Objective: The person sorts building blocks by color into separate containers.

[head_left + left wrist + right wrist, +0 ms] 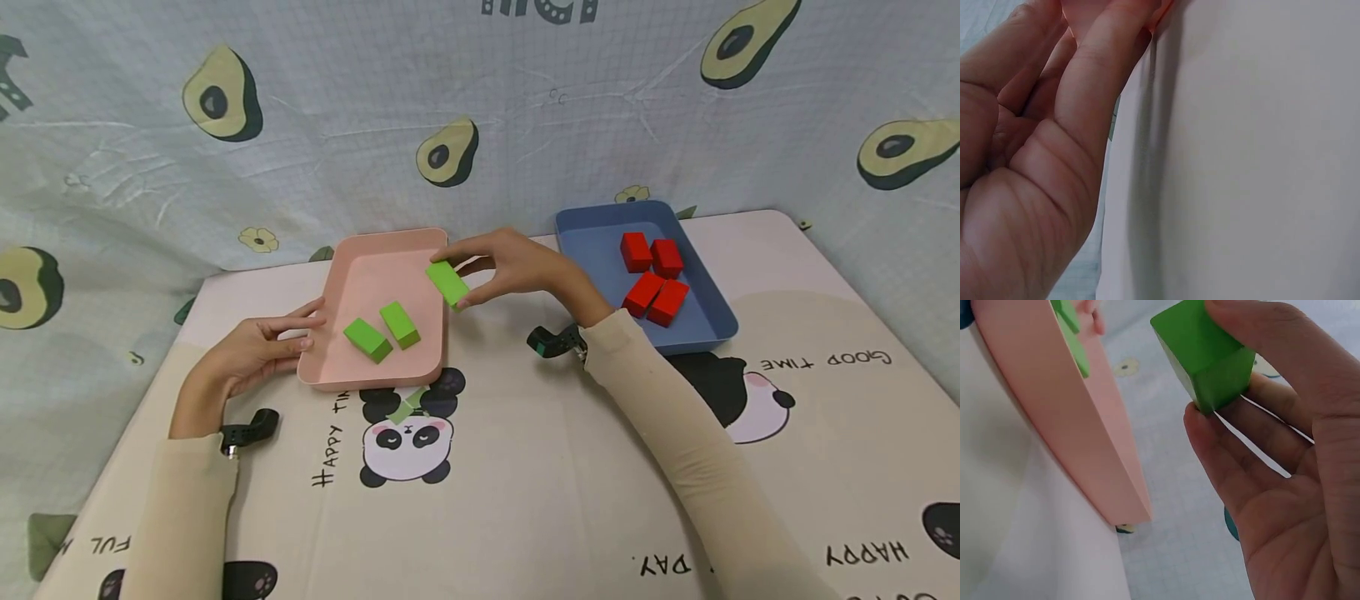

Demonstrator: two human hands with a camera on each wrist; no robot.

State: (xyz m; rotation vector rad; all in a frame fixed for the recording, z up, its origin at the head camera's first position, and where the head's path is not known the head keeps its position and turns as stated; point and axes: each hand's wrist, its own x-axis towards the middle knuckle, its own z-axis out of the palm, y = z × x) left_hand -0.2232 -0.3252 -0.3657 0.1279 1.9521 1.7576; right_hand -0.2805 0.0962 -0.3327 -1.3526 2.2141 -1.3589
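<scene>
A green block (pixel 447 284) is pinched between the thumb and fingers of my right hand (pixel 517 265). It is held up at the right rim of a pink tray (pixel 382 243); the right wrist view shows the block (pixel 1210 356) apart from the tray wall (pixel 1066 406). Two more green blocks lie inside that tray, one on the left (pixel 367 340) and one on the right (pixel 400 325). With thumb and fingers, my left hand (pixel 251 354) grips the tray's left edge. In the left wrist view the fingertips are partly cut off at the top.
To the right stands a blue tray (pixel 588 242) holding several red blocks (pixel 643 294). Both trays sit near the far edge of a table with a panda-print cover (pixel 525 500). A cloth with avocado prints (pixel 337 167) hangs behind the table.
</scene>
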